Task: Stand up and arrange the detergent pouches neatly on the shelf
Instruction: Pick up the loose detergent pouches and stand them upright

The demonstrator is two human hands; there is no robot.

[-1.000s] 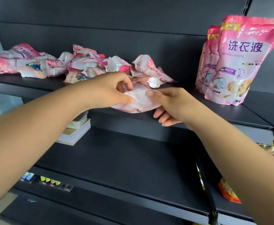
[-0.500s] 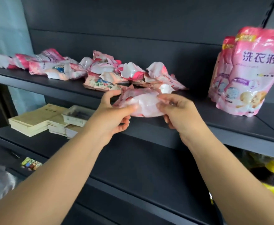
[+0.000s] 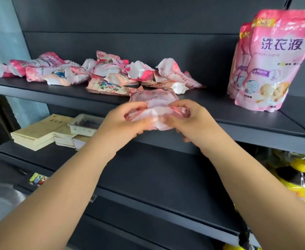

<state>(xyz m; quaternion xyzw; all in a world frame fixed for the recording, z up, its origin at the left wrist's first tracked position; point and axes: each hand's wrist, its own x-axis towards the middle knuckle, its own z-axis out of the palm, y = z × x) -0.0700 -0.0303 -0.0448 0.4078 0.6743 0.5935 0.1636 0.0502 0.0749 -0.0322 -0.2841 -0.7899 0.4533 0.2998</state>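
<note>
Both hands hold one crumpled pink detergent pouch (image 3: 152, 103) just in front of the upper shelf's front edge (image 3: 256, 136). My left hand (image 3: 128, 121) grips its left side and my right hand (image 3: 187, 120) grips its right side, fingers curled round the folded plastic. Behind it, several flattened pink and white pouches (image 3: 112, 74) lie in a loose heap along the shelf. At the right end, a few pink pouches (image 3: 272, 65) stand upright, one in front of the others.
The dark shelf below (image 3: 157, 177) carries a stack of yellowish books (image 3: 38, 130) and a clear plastic tray (image 3: 84, 123) at its left. Yellow packaged goods (image 3: 299, 179) sit at the lower right. A dark back panel closes off the shelving.
The pouch has been lifted and folded between both hands, which have drawn closer together. The view has shifted left and nearer to the shelf.
</note>
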